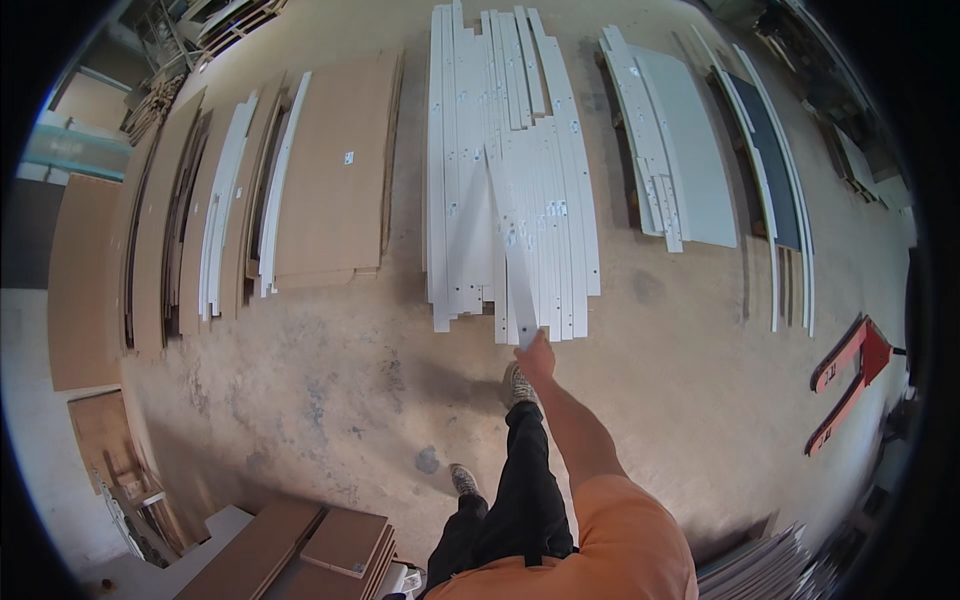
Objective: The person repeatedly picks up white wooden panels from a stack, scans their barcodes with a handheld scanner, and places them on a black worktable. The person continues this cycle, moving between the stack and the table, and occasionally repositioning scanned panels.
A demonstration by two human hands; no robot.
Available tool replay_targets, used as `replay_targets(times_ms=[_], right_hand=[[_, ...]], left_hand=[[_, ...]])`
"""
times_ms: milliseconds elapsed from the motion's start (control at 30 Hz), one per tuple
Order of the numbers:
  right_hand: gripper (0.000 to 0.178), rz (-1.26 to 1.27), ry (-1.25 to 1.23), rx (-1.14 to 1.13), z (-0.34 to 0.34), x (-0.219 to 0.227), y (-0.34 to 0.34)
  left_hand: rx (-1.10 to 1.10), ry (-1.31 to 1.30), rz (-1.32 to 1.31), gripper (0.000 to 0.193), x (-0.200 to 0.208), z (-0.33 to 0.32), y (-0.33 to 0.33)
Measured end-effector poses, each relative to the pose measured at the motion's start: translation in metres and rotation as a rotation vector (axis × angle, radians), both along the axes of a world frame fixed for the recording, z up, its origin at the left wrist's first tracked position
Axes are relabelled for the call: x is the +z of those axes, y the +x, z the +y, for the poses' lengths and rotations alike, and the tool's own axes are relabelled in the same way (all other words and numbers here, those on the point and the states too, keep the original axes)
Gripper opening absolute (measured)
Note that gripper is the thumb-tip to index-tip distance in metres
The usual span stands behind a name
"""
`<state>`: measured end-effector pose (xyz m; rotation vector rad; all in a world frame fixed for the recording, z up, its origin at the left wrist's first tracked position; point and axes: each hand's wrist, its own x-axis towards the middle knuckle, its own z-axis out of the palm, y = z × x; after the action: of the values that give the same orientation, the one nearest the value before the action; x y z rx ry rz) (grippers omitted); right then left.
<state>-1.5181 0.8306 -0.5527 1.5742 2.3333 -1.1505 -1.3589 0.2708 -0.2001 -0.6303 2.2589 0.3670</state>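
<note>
My right hand (538,358) is closed around the near end of a long, narrow white board (519,280). The board slants up and away from my hand over a wide stack of white panels (460,240), throwing a shadow on them. Several strips in that stack have small labels and dark holes, and their ends are uneven. My right arm reaches forward at nearly full length. No part of my left hand shows.
Brown panel stacks (335,180) and white strips stand left of the white stack. Pale panels (685,150) lie on its right, and farther right is a red pallet jack (850,380). Brown boards (345,540) are at lower left, and thin sheets (765,570) at lower right.
</note>
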Motion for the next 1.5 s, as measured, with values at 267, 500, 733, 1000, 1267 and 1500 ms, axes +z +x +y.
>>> replay_targets(times_ms=[267,500,733,1000,1267,1500], right_hand=[[0.046,0.358,0.347,0.272,0.113,0.02,-0.25],[0.043,0.167,-0.096,0.477,-0.015,0.026,-0.142],[0.044,-0.39,-0.252,0.512,-0.134,-0.012,0.162],[0.034,-0.21,-0.13,-0.246,-0.227,0.078,0.399],[0.04,-0.087,-0.162,-0.724,-0.471,0.128,0.502],[0.039,-0.057,-0.368,-1.153,-0.67,0.105,0.58]], left_hand=[[0.114,-0.066,-0.108,0.049,-0.007,0.056,-0.044],[0.079,0.042,-0.071,0.05,-0.026,0.035,-0.065],[-0.004,0.216,0.006,0.052,-0.067,-0.057,-0.07],[-0.435,-0.182,-0.32,0.055,-0.178,-0.152,-0.157],[-0.856,0.166,-0.097,0.053,-0.187,-0.016,-0.187],[-1.467,0.443,-0.082,0.042,-0.179,0.151,-0.042]])
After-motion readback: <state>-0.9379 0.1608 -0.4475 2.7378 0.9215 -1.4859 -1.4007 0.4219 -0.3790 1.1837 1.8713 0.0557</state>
